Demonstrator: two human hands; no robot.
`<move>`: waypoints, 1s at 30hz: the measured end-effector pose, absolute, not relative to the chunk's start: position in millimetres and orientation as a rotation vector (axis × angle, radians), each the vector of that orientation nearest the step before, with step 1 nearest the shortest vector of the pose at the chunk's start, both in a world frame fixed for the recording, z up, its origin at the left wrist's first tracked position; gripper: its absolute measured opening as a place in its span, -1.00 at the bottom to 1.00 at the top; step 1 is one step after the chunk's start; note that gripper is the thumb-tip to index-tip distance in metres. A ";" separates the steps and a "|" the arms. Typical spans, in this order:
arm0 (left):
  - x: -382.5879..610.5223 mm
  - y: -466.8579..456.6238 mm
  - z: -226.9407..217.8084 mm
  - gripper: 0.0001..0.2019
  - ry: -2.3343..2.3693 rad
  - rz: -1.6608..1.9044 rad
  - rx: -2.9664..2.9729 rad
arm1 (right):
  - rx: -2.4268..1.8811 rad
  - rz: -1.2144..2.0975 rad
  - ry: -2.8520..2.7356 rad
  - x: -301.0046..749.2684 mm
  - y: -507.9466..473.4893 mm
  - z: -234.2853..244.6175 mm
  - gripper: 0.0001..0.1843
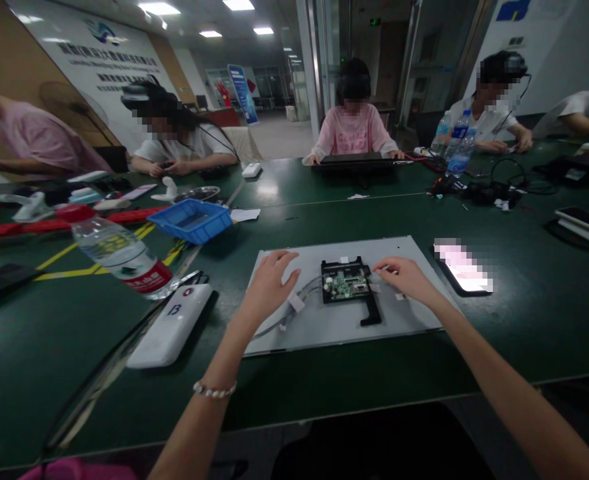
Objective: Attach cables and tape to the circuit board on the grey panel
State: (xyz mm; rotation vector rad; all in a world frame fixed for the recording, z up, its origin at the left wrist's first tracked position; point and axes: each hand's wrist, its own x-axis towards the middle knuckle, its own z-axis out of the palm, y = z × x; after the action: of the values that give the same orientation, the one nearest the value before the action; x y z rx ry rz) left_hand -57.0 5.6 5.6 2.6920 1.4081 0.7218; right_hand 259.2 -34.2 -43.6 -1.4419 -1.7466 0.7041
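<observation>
Head view: my left grip [269, 285] lies loosely open on the grey panel [324, 330]. My right grip [407, 277] sits at the edge of the circuit board [347, 285]; whether it pinches anything, I cannot tell.

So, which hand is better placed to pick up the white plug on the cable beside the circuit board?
Probably the left hand: it rests on the grey panel right beside the white plug. The right hand is across the circuit board.

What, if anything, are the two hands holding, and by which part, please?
The left hand lies open on the grey panel, holding nothing. The right hand has its fingertips at the right edge of the circuit board; whether they pinch anything cannot be told.
</observation>
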 end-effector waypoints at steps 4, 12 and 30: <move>-84.2 4.5 -14.1 -0.62 1.533 0.640 2.547 | -1.430 0.694 -1.759 258.3 -35.1 -44.2 -0.77; -88.3 2.5 -31.9 -0.67 1.515 0.606 2.382 | -1.417 0.685 -1.810 256.7 -36.1 -44.4 -0.79; -117.4 26.2 -30.1 -0.77 1.727 0.730 2.341 | -1.515 0.616 -1.790 267.3 -30.5 -54.0 -0.80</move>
State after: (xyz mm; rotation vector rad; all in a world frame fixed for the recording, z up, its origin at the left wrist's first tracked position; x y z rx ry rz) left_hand -117.4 26.2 -30.1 2.3410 1.7275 0.7297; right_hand 267.3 -30.5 -54.0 -1.5151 -1.7902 0.6157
